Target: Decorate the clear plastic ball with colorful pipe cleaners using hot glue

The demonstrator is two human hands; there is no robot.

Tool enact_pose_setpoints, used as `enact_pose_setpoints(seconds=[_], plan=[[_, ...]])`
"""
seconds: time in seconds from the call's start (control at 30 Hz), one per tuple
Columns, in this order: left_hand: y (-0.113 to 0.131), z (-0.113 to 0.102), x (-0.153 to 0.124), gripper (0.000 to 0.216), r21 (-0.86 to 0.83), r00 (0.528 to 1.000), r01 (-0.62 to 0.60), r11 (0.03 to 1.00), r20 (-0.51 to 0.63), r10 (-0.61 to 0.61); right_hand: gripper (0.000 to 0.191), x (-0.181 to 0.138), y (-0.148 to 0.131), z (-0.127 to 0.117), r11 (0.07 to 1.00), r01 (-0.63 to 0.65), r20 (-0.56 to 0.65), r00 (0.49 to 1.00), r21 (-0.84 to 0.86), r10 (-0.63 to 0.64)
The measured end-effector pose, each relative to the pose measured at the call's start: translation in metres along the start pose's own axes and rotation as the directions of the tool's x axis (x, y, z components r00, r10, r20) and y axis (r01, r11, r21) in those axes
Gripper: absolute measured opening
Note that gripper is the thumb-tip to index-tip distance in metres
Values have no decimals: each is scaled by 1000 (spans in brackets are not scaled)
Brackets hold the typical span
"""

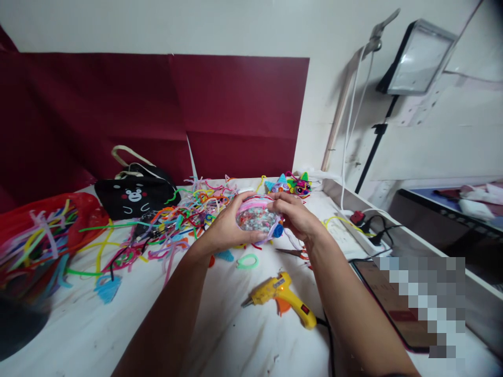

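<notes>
Between my hands is a rounded craft piece (254,220) with a speckled grey, multicoloured face, a pink fuzzy band on top and a blue round bit at its lower right. My left hand (228,226) is wrapped round its left side, thumb along the lower edge. My right hand (296,213) grips the upper right edge with bent fingers. Below on the table lie a yellow hot glue gun (281,296), nozzle to the left, and a pale green pipe-cleaner ring (247,261). Scissors (291,253) lie partly hidden beside my right wrist.
Loose pipe cleaners (184,222) are heaped behind and left, near a red bag (88,217) and a black pouch (135,196). Two colourful animal-like crafts (288,184) sit at the back. A power strip (363,233) and tablet (393,298) lie right.
</notes>
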State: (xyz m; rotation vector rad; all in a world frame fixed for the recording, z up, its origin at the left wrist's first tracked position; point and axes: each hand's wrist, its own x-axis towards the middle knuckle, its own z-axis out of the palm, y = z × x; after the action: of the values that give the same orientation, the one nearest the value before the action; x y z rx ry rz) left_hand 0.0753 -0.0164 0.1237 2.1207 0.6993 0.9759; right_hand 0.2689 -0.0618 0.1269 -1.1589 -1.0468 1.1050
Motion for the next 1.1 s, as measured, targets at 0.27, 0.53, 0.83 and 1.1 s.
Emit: enact_pose_setpoints(seconds=[0.27,0.53,0.83,1.1], plan=[[1,-2,1,86,73,996,-39,997,-74,45,35,-6,-5,2,999,24,32,999,-41,-23],[1,-8,1,86,-14,993,-101,995,-58,100,45,-16,-14,-4,994,88,133,988,-64,-79],[-6,-17,2,84,-241,991,-97,966,-117,70,43,-40,-25,-18,927,299,-133,933,-225,-333],[-6,-10,-7,84,-665,999,29,747,-8,-45,28,-106,42,-35,476,53,103,991,-878,80]])
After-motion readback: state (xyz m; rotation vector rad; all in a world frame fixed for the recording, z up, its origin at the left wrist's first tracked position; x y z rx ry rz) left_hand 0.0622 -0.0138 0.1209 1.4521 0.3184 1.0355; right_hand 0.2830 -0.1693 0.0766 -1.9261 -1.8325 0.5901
